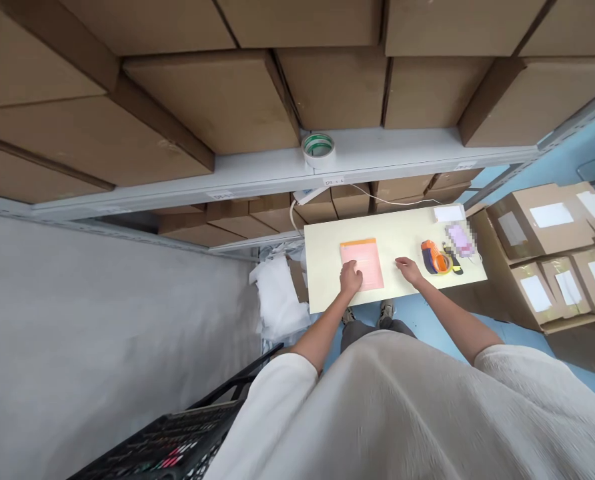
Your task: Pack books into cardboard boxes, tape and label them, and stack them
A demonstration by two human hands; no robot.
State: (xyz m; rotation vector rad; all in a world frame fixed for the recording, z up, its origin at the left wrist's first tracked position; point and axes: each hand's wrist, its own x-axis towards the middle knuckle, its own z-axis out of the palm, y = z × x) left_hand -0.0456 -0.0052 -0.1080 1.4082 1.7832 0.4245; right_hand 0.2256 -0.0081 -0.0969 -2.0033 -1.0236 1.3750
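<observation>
A pink notepad-like rectangle (pixel 370 263) with an orange strip along its top edge lies flat on the pale yellow table (pixel 322 267). My left hand (pixel 351 277) rests on its left part, thumb apart from the loosely bent fingers. To the right of the pad, my right hand (pixel 408 269) is held over the bare tabletop with thumb and fingertips pinched together. Anything between those fingertips is too small to make out. Farther right are an orange and dark blue tape dispenser (pixel 434 257) and a black and yellow cutter (pixel 455 260).
A blurred purple item (pixel 460 239) and a white box (pixel 449 213) occupy the table's right end. Above, a tape roll (pixel 318 148) sits on a metal shelf (pixel 402 148) full of cartons. Labelled cartons (pixel 552 213) stand right, white packing sheets (pixel 280 293) and a black crate (pixel 192 433) left.
</observation>
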